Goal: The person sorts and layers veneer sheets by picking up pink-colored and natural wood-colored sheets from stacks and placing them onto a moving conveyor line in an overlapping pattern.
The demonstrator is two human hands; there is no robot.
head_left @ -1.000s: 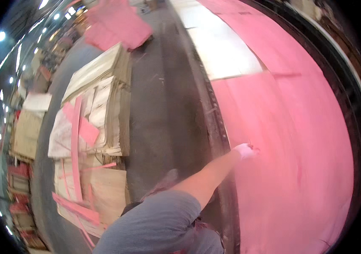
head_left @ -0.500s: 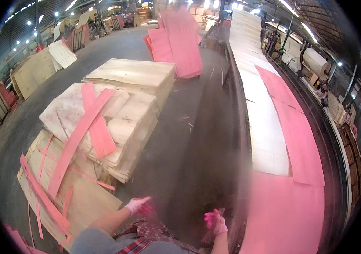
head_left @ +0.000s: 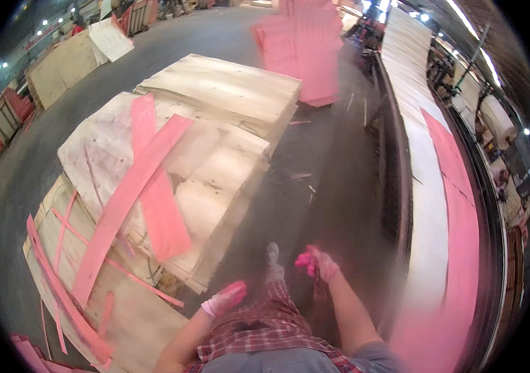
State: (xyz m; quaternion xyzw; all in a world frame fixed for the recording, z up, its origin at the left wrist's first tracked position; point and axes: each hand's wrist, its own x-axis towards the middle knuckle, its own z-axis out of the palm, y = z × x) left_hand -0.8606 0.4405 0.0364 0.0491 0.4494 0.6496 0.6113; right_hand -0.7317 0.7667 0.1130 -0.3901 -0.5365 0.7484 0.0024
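My left hand [head_left: 226, 298], in a white glove stained pink at the fingers, hangs in front of my body near the corner of the nearer veneer stack. It holds nothing that I can see; its fingers look loosely stretched and slightly blurred. My right hand [head_left: 318, 262], in a similar pink-stained glove, is held out over the floor with curled fingers. A thin dark thing [head_left: 319, 287] hangs below it, too blurred to name. To my left, pink veneer strips [head_left: 129, 202] lie crossed on a stack of pale veneer sheets [head_left: 224, 165].
On the right runs a long conveyor bed with pale sheets [head_left: 428, 211] and pink sheets [head_left: 460, 230] on it. A taller pale stack [head_left: 221, 84] and a pile of pink sheets [head_left: 299, 56] stand ahead. Scraps [head_left: 301, 176] litter the dark floor between.
The view has swung so the stacks and conveyor sit farther right. Both hands appear higher and farther right in the picture. One of my feet has come into sight.
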